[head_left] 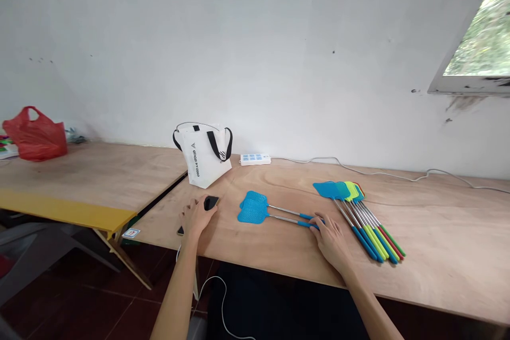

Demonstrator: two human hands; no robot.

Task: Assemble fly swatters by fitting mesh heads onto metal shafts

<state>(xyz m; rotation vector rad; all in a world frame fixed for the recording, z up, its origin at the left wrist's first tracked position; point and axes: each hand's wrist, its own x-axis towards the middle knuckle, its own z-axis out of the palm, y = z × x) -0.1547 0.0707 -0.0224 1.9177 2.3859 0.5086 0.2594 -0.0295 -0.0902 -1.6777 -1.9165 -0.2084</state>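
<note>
My left hand (pixel 196 214) is closed over a black phone (pixel 211 202) lying flat near the table's front edge, covering its middle. To the right of it are two blue fly swatters (pixel 255 208) with mesh heads, metal shafts and blue handles, side by side and partly overlapping at the heads. My right hand (pixel 329 237) rests on the table with its bent fingers on the ends of both blue handles. Further right lies a fanned row of several fly swatters (pixel 368 223), with blue, yellow-green, red and green handles, apart from my right hand.
A white tote bag (pixel 207 156) with black handles stands behind the phone. Near the wall is a white power strip (pixel 255 159) with a long cable (pixel 382 173). A red plastic bag (pixel 37 135) sits on the adjoining table at left. A cable (pixel 225 297) hangs below the front edge.
</note>
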